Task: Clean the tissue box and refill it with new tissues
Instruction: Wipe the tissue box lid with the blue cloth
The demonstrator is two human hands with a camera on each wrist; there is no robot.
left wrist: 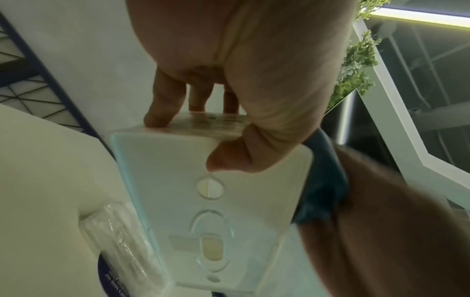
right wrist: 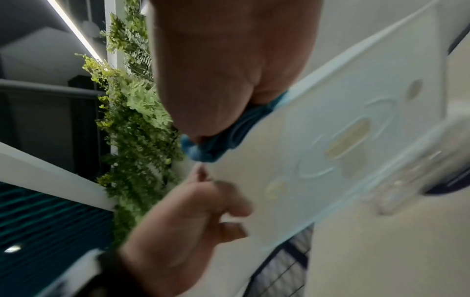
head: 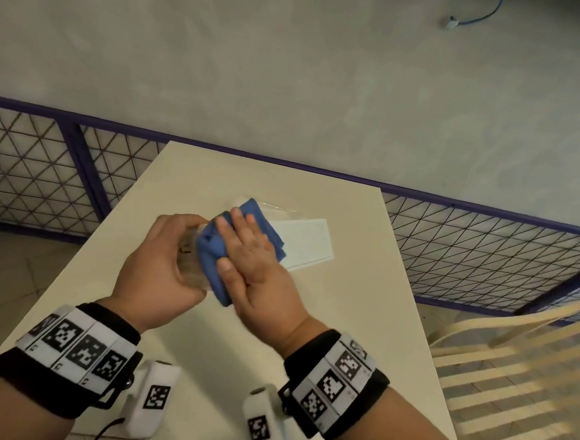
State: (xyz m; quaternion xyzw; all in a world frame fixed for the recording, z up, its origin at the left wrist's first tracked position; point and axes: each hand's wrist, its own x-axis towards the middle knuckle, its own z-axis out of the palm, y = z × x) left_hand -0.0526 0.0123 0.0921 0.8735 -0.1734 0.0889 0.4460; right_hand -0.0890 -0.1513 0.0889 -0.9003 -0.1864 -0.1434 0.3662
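Cream table [head: 225, 346] by a purple-framed mesh fence [head: 486, 240]. Clear plastic tissue box [left wrist: 211, 201] held above the table, left hand [head: 162, 262] gripping one end, thumb on its white base. Right hand [head: 254, 262] presses a blue cloth [head: 211, 245] flat against the box. Plastic-wrapped tissue pack [left wrist: 122, 241] lies beneath; its print is unreadable. Slatted chair [head: 511, 372] to the right.

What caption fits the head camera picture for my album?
Left hand holds a clear plastic tissue box above a cream table while the right hand presses a blue cloth on it.
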